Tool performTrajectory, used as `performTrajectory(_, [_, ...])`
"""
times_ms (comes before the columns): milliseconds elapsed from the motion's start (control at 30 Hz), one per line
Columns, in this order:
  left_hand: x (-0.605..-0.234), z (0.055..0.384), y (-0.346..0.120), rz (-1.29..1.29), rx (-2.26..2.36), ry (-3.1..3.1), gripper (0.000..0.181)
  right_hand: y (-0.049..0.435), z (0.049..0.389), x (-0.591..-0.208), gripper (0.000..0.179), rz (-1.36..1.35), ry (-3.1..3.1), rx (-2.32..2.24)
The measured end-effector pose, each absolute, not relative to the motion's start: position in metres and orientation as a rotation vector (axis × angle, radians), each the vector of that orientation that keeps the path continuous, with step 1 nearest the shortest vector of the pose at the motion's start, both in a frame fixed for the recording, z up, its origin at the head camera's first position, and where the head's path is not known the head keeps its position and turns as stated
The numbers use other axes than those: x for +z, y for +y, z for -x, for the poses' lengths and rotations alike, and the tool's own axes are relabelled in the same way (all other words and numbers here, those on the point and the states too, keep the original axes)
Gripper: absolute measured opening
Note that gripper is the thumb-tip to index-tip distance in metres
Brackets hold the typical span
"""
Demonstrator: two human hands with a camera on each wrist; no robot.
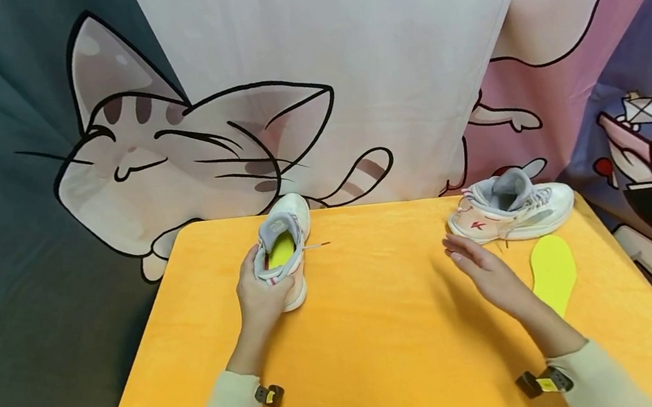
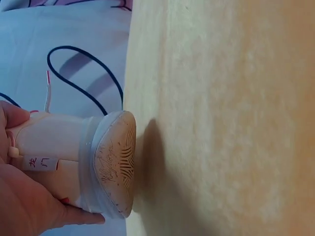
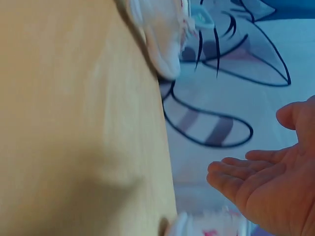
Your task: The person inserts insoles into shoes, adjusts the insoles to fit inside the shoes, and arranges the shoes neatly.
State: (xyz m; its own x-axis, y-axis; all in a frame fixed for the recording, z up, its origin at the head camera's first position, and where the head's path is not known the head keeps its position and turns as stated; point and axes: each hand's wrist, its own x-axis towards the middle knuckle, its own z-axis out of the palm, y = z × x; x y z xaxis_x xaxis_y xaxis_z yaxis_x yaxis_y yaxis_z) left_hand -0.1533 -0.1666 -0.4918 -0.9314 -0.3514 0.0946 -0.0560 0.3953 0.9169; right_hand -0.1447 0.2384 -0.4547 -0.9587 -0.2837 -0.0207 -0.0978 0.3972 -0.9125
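My left hand point(image 1: 260, 296) grips the heel of a white and pale pink sneaker point(image 1: 297, 211) at the left back of the table. Inside that shoe's opening lies a yellow-green insole point(image 1: 281, 249). The left wrist view shows the shoe's heel point(image 2: 44, 169) between thumb and fingers, its patterned sole point(image 2: 118, 167) facing the tabletop. My right hand point(image 1: 489, 274) is held over the table with its fingers extended and nothing in it. Its fingertips come near a second sneaker point(image 1: 551, 203) at the back right. A loose yellow-green insole point(image 1: 553, 269) lies in front of that shoe, partly covered by my right forearm.
The yellow-orange tabletop point(image 1: 376, 335) ends at a back edge close behind both shoes. A curtain with a cartoon cat point(image 1: 169, 156) hangs behind it. A shoelace point(image 1: 318, 244) sticks out from the left sneaker's side.
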Motion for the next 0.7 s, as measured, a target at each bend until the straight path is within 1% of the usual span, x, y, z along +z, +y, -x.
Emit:
performTrajectory(200, [-0.5, 0.154, -0.176, -0.351, -1.589, -2.453, 0.096, 0.273, 0.144, -0.45, 0.058, 0.296, 2.639, -1.339])
performTrajectory(300, [-0.502, 0.154, -0.18, -0.335, -1.6, -2.49, 0.1, 0.283, 0.145, -0.449, 0.06, 0.303, 2.732, -1.195])
performTrajectory(400, [-0.502, 0.155, -0.186, -0.298, -1.589, -2.547, 0.104, 0.29, 0.147, -0.45, 0.059, 0.339, 2.833, -1.091])
performTrajectory(533, [-0.497, 0.155, -0.193, -0.206, -1.532, -2.672, 0.113, 0.297, 0.154, -0.451, 0.055, 0.415, 3.009, -0.96])
performTrajectory(700, [-0.483, 0.15, -0.202, -0.01, -1.301, -2.767, 0.129, 0.303, 0.172, -0.446, 0.057, 0.522, 3.187, -0.798])
